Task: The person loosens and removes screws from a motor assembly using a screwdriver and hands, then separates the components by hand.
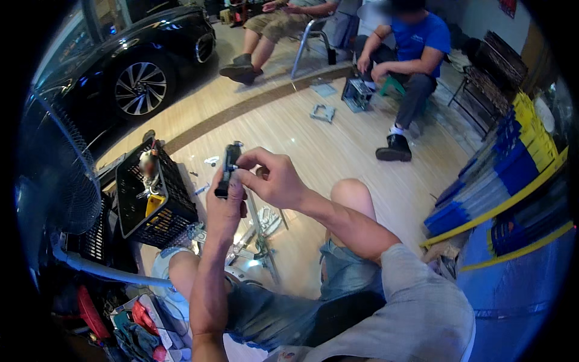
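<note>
Clamping black part (pixel 228 172) in left hand (pixel 225 209) and right hand (pixel 277 180); hemmed left by crate (pixel 169 224), below by metal parts (pixel 261 248), far right across floor (pixel 338 145) by blue-yellow rack (pixel 503 161).

Pale floor (pixel 344 148) | black crate (pixel 172 220) | grey frame (pixel 324 119) | flat sheet (pixel 324 90)

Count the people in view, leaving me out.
2: a person in a blue shirt, seated at upper right, and a person in khaki shorts, seated at top centre and cut off by the picture's edge. Others may be hidden.
</note>
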`<state>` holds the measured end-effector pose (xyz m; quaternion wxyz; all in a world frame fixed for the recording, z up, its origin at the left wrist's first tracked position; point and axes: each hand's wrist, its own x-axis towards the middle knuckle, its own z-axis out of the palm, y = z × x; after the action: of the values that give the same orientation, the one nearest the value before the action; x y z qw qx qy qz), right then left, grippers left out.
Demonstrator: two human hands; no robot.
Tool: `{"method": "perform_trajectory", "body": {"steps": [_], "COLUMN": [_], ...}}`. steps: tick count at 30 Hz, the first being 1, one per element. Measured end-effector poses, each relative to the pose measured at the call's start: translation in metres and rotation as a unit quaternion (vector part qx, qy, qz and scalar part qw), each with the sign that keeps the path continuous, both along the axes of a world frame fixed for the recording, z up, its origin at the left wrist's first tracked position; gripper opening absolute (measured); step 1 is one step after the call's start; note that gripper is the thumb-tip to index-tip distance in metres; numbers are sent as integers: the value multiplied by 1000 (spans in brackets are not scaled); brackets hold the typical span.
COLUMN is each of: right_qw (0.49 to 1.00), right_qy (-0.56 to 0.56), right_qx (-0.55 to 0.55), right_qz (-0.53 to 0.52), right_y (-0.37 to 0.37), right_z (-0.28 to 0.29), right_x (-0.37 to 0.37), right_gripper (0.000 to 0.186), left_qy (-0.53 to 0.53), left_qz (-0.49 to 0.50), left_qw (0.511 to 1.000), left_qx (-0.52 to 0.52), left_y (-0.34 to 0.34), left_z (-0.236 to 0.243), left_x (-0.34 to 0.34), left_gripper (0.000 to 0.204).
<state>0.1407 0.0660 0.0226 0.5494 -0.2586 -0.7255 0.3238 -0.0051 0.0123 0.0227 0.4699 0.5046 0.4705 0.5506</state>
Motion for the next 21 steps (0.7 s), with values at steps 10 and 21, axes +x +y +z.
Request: {"method": "perform_trajectory", "body": {"steps": [10, 21], "right_qw": [1000, 999], "right_qy": [2, -14], "right_qx": [-6, -33], "right_qz": [-12, -3], "right_y": [-1, 3], "right_z": [-3, -9], "right_x": [-3, -2], "right_gripper": [20, 24], "left_qy": [9, 5], "left_qz": [21, 26], "left_qw": [1000, 999], "left_qx": [3, -34], "left_y": [-1, -2], "left_z": [-8, -6], "left_x": [-3, 4], "left_gripper": [57, 55]}}
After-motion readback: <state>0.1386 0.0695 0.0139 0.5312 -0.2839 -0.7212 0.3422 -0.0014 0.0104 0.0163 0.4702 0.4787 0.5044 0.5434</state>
